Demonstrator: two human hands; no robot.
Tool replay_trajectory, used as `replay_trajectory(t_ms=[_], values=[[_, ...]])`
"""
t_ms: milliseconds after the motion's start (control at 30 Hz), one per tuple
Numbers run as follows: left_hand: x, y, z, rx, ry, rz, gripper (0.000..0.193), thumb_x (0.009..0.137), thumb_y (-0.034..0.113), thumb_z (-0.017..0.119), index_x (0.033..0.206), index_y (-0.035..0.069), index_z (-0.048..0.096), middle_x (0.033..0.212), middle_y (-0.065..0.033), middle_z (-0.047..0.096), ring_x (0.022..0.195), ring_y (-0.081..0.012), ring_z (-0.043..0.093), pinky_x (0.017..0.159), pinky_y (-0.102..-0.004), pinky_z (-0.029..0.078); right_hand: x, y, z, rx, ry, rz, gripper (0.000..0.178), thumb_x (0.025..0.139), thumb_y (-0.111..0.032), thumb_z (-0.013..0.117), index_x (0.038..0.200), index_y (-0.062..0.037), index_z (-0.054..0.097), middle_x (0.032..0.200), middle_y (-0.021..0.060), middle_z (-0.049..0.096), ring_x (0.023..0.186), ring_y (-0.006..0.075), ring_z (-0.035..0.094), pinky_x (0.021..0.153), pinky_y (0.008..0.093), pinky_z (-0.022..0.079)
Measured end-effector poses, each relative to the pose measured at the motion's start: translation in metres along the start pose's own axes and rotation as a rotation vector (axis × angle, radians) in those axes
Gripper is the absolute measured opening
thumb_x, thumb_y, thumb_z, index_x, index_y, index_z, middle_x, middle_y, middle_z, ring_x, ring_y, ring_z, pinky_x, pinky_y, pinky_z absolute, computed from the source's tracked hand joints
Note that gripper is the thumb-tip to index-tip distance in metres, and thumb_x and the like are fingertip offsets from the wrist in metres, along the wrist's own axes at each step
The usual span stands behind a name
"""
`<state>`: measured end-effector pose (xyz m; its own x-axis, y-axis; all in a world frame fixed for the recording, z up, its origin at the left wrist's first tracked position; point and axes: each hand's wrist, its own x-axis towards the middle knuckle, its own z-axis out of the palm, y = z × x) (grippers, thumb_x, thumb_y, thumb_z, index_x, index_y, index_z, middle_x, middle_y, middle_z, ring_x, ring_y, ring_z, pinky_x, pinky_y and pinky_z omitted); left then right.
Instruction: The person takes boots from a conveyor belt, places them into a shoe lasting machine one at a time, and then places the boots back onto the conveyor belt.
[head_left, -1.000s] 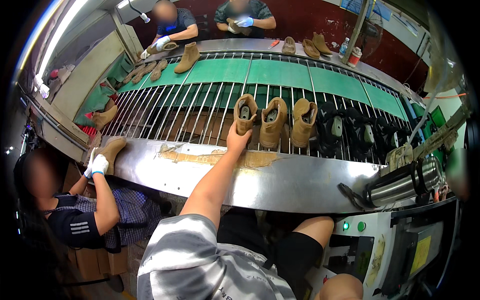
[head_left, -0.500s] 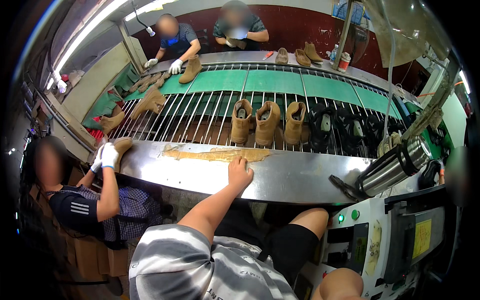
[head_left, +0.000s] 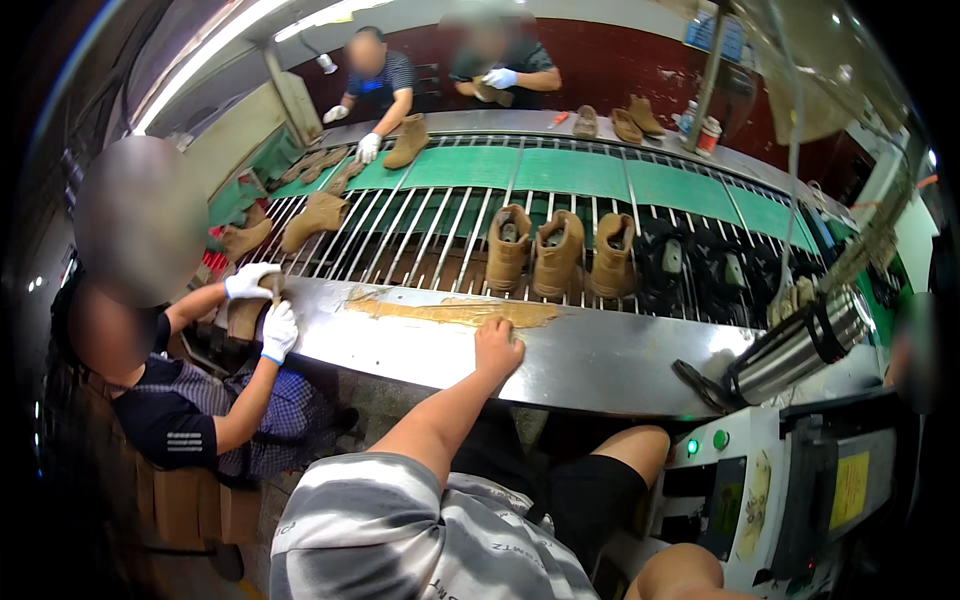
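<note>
My left hand (head_left: 498, 347) rests on the metal ledge (head_left: 610, 355) in front of me, its fingers curled together at the edge of a strip of brown tape (head_left: 450, 310). I see nothing held in it. My right hand is not visible; only bare skin of a bent limb shows at the lower right. Just beyond the ledge, three tan boots (head_left: 557, 255) stand upright side by side on the metal rods (head_left: 430, 240). Several black shoes (head_left: 665, 265) stand to their right.
On the left, a co-worker in white gloves (head_left: 280, 330) handles a tan boot (head_left: 243, 318). Two people work across the line, near a green belt (head_left: 560, 172). A steel flask (head_left: 800, 345) lies at right, above a machine (head_left: 720, 480) with green lights.
The view has shifted slightly, while my left hand stays on the ledge. The left co-worker's gloved hands have moved apart around the boot. The far co-worker's gloved hand has moved over the held shoe.
</note>
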<state>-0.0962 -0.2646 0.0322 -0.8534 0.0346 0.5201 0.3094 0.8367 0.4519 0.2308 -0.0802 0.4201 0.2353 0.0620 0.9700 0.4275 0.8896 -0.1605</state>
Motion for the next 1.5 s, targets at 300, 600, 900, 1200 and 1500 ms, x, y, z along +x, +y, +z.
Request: replay_trajectory(t_ms=[300, 600, 900, 1200, 1500], values=[[0.042, -0.07, -0.021, -0.391, -0.104, -0.392, 0.04, 0.078, 0.018, 0.064, 0.114, 0.005, 0.056, 0.108, -0.0168, 0.061, 0.102, -0.0366, 0.058, 0.088, -0.0435, 0.047, -0.215, -0.116, 0.112, 1.475, -1.304, 0.568, 0.016, 0.068, -0.003, 0.061, 0.084, -0.0018, 0.06, 0.07, 0.009, 0.054, 0.062, 0.0205, 0.052, 0.059, 0.0294, 0.043], [0.233, -0.36, -0.077, -0.003, 0.135, -0.707, 0.027, 0.081, 0.032, 0.057, 0.085, 0.008, 0.067, 0.083, -0.0161, 0.069, 0.081, -0.037, 0.065, 0.074, -0.0448, 0.051, -0.461, -0.203, 0.141, 0.913, -1.746, -0.076, 0.02, 0.066, -0.017, 0.069, 0.085, -0.0109, 0.069, 0.059, 0.0016, 0.053, 0.058, 0.025, 0.055, 0.055, 0.0374, 0.045], [0.355, -0.576, -0.1, -0.044, 0.412, -1.303, 0.098, 0.071, 0.07, 0.061, 0.123, -0.012, 0.054, 0.129, -0.0317, 0.052, 0.125, -0.0398, 0.049, 0.105, -0.0414, 0.036, -0.458, -0.206, 0.15, 0.897, -1.993, -0.196, 0.02, 0.073, -0.033, 0.067, 0.084, -0.0157, 0.066, 0.073, 0.0042, 0.057, 0.069, 0.0278, 0.056, 0.064, 0.0418, 0.045], [0.409, -0.639, -0.122, 0.26, 0.299, -1.323, 0.063, 0.08, 0.049, 0.054, 0.105, -0.007, 0.067, 0.115, -0.0303, 0.061, 0.111, -0.0419, 0.059, 0.094, -0.0462, 0.046, -0.458, -0.225, 0.157, 0.952, -1.837, -0.059, 0.012, 0.064, -0.014, 0.069, 0.068, -0.0116, 0.058, 0.062, 0.0066, 0.052, 0.057, 0.0273, 0.051, 0.055, 0.0383, 0.041], [0.306, -0.662, -0.116, 0.653, 0.095, -0.778, 0.031, 0.083, 0.023, 0.05, 0.081, -0.003, 0.067, 0.083, -0.0251, 0.067, 0.079, -0.0397, 0.067, 0.072, -0.0454, 0.053, -0.438, -0.226, 0.172, 1.048, -1.832, 0.044, 0.012, 0.071, -0.019, 0.069, 0.075, -0.0095, 0.063, 0.067, 0.0054, 0.055, 0.058, 0.0251, 0.053, 0.057, 0.0369, 0.042]])
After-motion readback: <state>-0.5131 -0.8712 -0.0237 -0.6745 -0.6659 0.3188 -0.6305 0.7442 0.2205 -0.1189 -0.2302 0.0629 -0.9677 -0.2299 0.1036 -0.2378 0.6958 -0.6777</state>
